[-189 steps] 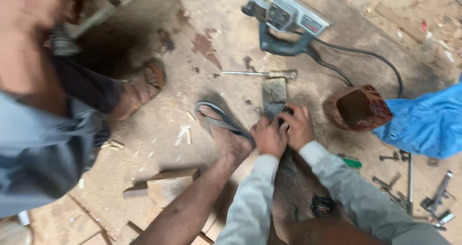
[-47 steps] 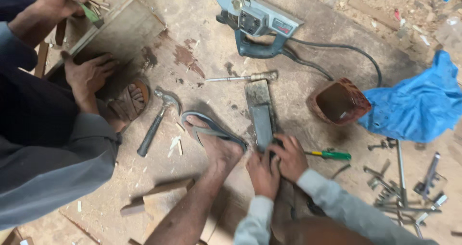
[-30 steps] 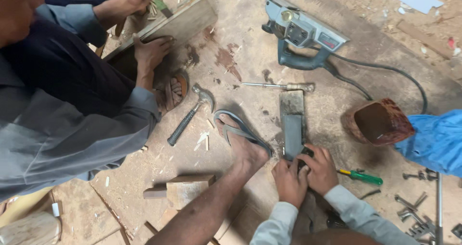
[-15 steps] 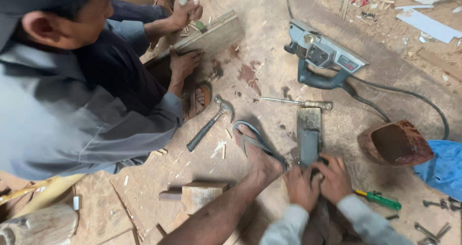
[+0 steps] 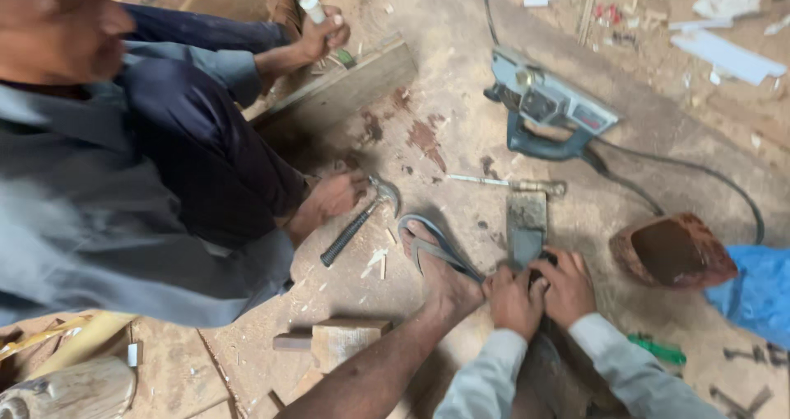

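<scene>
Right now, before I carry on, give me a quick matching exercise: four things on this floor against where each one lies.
Things:
1. claw hammer
2. power tool
3. flat metal block
4. green-handled screwdriver

Places:
A. by the right sleeve
B. at the top, cord trailing right
C. under both hands, left hand and right hand
D. beside the co-worker's hand

Pairs: 1-D, 2-B, 3-C, 4-A

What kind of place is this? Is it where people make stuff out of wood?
Probably a woodworking shop, worked on the floor. Sawdust covers the ground, a corded power tool and a claw hammer lie there, and wood blocks sit nearby.
</scene>
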